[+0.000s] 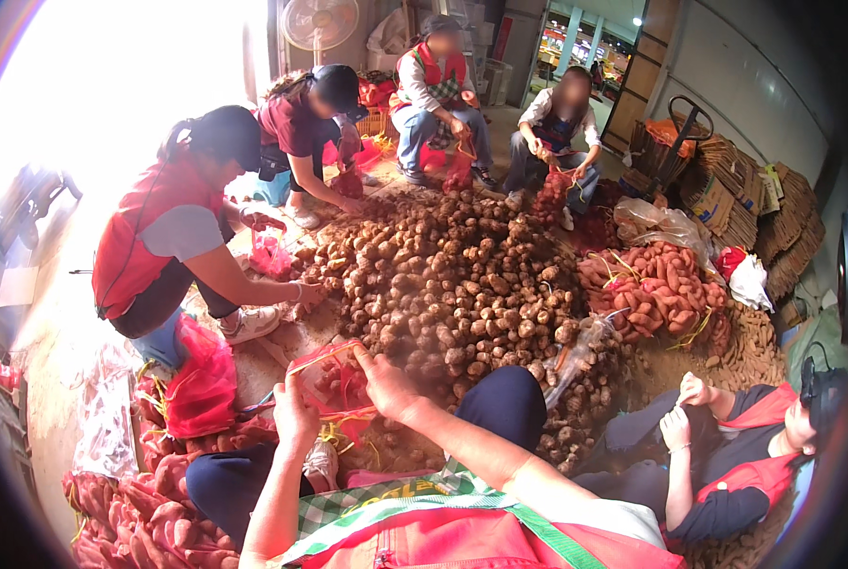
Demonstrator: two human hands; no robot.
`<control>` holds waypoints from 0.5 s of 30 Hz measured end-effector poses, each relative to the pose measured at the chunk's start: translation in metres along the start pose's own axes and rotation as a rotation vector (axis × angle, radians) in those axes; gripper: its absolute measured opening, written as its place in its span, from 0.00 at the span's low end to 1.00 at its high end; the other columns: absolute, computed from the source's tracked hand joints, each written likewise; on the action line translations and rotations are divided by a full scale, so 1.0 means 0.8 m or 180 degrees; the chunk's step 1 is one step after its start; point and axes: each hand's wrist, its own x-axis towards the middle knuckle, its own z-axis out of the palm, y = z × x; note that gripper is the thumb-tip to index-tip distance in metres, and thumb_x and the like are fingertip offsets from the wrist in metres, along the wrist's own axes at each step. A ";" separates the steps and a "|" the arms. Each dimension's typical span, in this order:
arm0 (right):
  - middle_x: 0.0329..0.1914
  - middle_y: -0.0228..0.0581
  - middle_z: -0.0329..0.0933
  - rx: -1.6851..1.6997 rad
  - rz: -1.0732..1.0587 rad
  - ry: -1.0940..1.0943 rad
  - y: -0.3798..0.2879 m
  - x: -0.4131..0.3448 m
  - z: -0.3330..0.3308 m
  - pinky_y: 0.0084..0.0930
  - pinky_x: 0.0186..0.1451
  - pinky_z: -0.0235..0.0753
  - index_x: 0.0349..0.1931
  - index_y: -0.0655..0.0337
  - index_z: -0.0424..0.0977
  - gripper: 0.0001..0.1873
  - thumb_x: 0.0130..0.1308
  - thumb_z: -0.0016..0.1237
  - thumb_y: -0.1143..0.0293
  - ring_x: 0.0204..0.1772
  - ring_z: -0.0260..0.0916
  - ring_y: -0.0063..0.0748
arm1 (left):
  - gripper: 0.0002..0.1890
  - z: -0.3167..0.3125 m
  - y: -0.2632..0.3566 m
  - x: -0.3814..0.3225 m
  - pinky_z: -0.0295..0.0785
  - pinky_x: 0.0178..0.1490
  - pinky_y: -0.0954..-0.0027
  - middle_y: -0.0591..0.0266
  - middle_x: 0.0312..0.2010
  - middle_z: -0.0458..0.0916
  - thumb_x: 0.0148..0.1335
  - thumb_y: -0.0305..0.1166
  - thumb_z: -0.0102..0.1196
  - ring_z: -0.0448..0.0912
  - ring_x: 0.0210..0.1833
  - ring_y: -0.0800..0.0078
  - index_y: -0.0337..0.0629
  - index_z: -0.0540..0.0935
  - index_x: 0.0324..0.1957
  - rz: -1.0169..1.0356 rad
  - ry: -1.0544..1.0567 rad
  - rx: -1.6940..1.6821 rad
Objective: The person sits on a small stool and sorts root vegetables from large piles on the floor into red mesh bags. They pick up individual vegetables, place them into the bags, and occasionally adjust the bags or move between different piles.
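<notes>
My left hand (297, 415) and my right hand (388, 384) stretch apart the rim of a red mesh bag (338, 384) between my knees. The bag's mouth is open towards me, and dark roundish pieces show through its mesh. Yellow ties (336, 432) hang at its near side. Just beyond my hands lies a large heap of brown taro-like tubers (459, 284). A red mesh bag (200, 380) lies to the left, above reddish sweet potatoes (161, 523).
Co-workers sit or crouch around the heap, one person (744, 448) close on my right. Bagged sweet potatoes (655, 288), stacked flattened cardboard (730, 188) and a pallet-jack handle (680, 135) stand at the right. A fan (319, 21) is at the back.
</notes>
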 end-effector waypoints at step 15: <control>0.41 0.45 0.83 0.3833 0.0036 -0.0380 0.062 0.069 -0.076 0.21 0.40 0.81 0.55 0.71 0.73 0.16 0.67 0.47 0.77 0.37 0.82 0.28 | 0.26 -0.036 0.005 0.060 0.73 0.36 0.78 0.73 0.33 0.73 0.59 0.23 0.58 0.72 0.31 0.85 0.42 0.75 0.61 -0.0592 -0.1856 -0.2994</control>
